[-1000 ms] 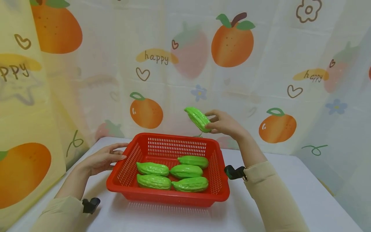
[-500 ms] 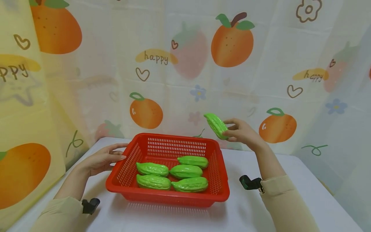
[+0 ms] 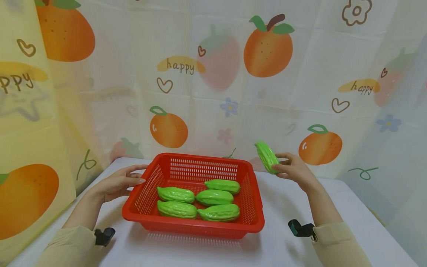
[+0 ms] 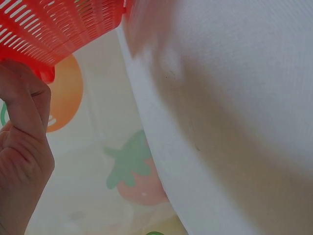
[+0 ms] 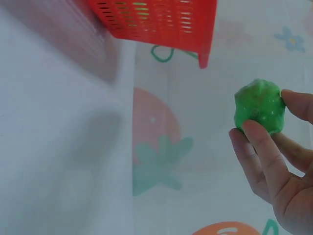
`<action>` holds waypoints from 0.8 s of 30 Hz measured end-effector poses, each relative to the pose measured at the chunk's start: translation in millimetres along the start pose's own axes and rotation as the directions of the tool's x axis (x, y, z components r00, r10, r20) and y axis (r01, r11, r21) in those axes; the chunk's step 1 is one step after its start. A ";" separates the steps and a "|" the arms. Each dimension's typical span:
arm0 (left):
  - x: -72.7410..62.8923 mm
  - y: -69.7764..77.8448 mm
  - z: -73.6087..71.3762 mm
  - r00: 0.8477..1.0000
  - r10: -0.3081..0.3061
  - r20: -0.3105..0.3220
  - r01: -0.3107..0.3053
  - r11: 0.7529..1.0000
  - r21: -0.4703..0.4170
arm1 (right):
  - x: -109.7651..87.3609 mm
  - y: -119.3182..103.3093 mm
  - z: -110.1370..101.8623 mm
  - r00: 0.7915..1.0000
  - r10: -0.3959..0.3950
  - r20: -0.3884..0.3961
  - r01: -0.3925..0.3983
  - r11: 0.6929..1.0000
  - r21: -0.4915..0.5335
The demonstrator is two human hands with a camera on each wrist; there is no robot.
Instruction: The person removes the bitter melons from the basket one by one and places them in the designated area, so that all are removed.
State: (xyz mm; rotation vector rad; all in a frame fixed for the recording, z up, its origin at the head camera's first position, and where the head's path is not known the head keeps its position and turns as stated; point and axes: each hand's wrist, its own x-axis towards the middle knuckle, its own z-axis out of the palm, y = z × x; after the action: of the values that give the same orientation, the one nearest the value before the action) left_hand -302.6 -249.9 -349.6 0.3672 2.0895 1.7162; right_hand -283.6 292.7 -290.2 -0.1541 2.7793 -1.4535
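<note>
A bright green, glossy, ridged bitter melon (image 3: 267, 157) is pinched by its lower end in my right hand (image 3: 295, 171), tilted with its pointed tip up and left. It is held in the air to the right of the red plastic basket (image 3: 203, 225). In the right wrist view the blunt end of the bitter melon (image 5: 260, 107) shows between thumb and fingers. My left hand (image 3: 116, 184) holds the basket's left rim. The left wrist view has the left hand (image 4: 24, 112) bent at the basket's edge (image 4: 46, 73). Several bitter melons (image 3: 214, 197) lie inside the basket.
The basket stands on a table with a white cloth (image 3: 186, 256). Behind and to the left hang fruit-printed curtains (image 3: 213, 107). A black wrist camera (image 3: 301, 228) sits at the right cuff, another black wrist camera (image 3: 104, 236) at the left cuff.
My right hand has carried the bitter melon rightward and down, from above the basket's back rim to beyond its right side. The left hand and the basket have stayed put.
</note>
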 end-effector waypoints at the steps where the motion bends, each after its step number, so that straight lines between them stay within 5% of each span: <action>1: 0.0 -0.1 -0.2 1.000 -0.001 -0.001 0.001 1.000 0.000 | -0.9 2.6 0.9 1.000 0.007 -0.003 -0.007 1.000 0.008; 24: 1.5 -1.6 -1.5 1.000 -0.014 -0.010 0.014 1.000 0.002 | -10.5 69.0 12.9 0.984 0.172 -0.048 -0.167 0.981 0.095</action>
State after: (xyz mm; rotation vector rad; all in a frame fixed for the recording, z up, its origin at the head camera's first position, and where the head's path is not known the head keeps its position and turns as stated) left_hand -304.5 -250.9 -351.2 0.3452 2.0956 1.7117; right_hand -278.5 322.2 -354.6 0.1229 2.6831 -1.5601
